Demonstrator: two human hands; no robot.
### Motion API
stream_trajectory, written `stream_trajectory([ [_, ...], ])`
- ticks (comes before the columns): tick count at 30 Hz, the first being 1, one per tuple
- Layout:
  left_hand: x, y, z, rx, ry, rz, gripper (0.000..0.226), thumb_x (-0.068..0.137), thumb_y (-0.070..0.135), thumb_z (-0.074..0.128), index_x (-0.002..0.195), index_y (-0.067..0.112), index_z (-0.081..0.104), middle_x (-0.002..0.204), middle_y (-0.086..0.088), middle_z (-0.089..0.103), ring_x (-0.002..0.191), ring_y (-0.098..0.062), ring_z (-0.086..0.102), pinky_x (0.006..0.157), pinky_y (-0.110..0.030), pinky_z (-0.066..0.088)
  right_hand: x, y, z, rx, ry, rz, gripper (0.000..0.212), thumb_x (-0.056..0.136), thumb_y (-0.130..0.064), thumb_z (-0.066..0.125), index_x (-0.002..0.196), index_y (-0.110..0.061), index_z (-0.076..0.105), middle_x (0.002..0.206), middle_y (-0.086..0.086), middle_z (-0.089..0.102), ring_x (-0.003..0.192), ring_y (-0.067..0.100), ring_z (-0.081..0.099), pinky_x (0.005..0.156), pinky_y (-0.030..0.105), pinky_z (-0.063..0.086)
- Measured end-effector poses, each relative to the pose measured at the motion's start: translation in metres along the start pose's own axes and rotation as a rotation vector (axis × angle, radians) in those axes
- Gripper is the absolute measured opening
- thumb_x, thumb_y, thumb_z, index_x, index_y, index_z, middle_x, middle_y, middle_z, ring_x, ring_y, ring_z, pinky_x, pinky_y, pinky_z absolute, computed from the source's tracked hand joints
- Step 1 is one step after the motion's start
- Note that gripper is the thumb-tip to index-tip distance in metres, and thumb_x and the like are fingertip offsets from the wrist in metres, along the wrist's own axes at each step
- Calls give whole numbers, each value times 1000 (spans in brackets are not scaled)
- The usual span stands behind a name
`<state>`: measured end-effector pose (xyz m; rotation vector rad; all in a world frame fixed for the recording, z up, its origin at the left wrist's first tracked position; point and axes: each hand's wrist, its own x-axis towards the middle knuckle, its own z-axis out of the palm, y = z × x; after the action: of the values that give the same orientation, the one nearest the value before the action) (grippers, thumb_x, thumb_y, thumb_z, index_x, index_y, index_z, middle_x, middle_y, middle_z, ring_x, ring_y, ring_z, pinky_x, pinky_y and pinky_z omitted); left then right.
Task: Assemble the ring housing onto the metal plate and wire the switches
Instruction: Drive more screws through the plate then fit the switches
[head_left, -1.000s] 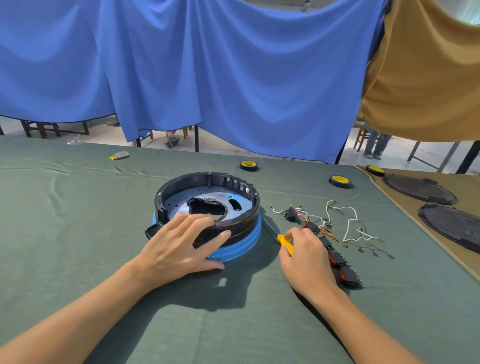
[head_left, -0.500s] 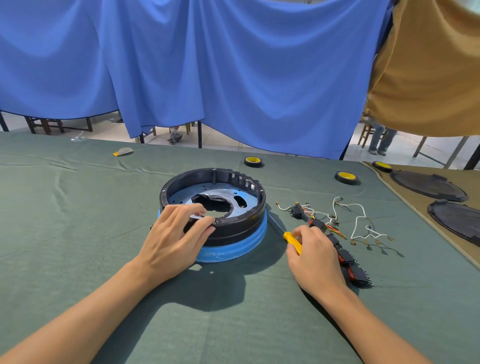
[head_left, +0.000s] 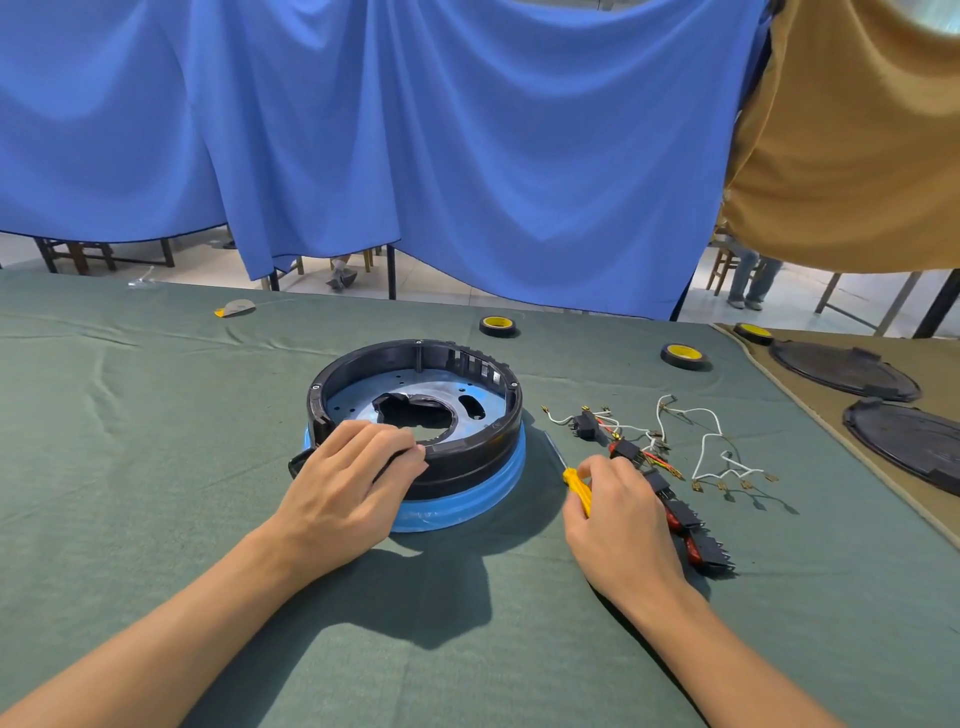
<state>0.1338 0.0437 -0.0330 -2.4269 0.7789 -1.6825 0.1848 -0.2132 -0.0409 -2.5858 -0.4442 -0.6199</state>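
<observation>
Nearest the camera, both forearms are reaching out over the green cloth (head_left: 156, 467) covering the table, with bare cloth lying between them and spreading wide to the left. The left hand (head_left: 343, 488) is gripping the near rim of the black ring housing (head_left: 483, 441), its fingers curling over the edge toward the inside. The housing is sitting on the metal plate (head_left: 363, 400), which is showing through its open centre, and both are resting on a blue round base (head_left: 467, 499) near the middle of the table. Just right of the base, the right hand (head_left: 618, 525) is pinching the yellow handle of a screwdriver (head_left: 577, 488), whose thin shaft is pointing away along the narrow gap beside the base. Close against that hand's right side, a row of black and red switches (head_left: 691, 525) is lying on the cloth, with white, red and yellow wires (head_left: 706, 452) trailing outward toward the green cloth's right edge. Beyond that edge, two black discs (head_left: 841, 369) are lying on a tan cloth. Farther back, two tape rolls (head_left: 497, 326) are sitting well apart near the far edge of the table, a third (head_left: 752, 332) is sitting on the tan side, and a small yellow-and-grey item (head_left: 235, 309) is lying at far left. A blue curtain (head_left: 415, 156) and a tan curtain (head_left: 857, 156) are hanging behind.
</observation>
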Motion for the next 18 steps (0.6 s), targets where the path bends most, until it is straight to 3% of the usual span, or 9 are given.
stream_trajectory([
  [5, 10, 1, -5, 128, 21, 42, 16, 83, 8, 71, 68, 3, 68, 75, -9, 65, 66, -27, 63, 69, -37, 47, 0, 1, -1, 77, -50, 13, 13, 93, -27, 55, 102, -18, 57, 97, -3, 53, 94, 16, 47, 76, 28, 37],
  [9, 30, 19, -1, 192, -15, -79, 19, 88, 18, 66, 73, 7, 68, 79, -6, 66, 69, -26, 64, 70, -38, 46, 0, 0, -3, 131, -68, 26, 17, 90, -34, 57, 103, -22, 57, 98, -5, 56, 97, 18, 48, 81, 32, 41],
  [14, 66, 46, 19, 148, -270, -131, 25, 94, 24, 50, 91, 6, 67, 81, -6, 63, 73, -30, 61, 68, -41, 48, -1, 0, -6, 133, -103, -33, 25, 91, -41, 57, 109, -24, 58, 100, -6, 56, 98, 17, 47, 82, 32, 41],
  [18, 88, 61, 38, 255, -419, -227, 32, 90, 33, 54, 102, 7, 68, 84, -7, 65, 74, -29, 60, 65, -37, 43, 2, 2, -8, 112, -119, -61, 25, 90, -34, 59, 112, -22, 59, 106, -2, 59, 101, 20, 48, 86, 34, 41],
])
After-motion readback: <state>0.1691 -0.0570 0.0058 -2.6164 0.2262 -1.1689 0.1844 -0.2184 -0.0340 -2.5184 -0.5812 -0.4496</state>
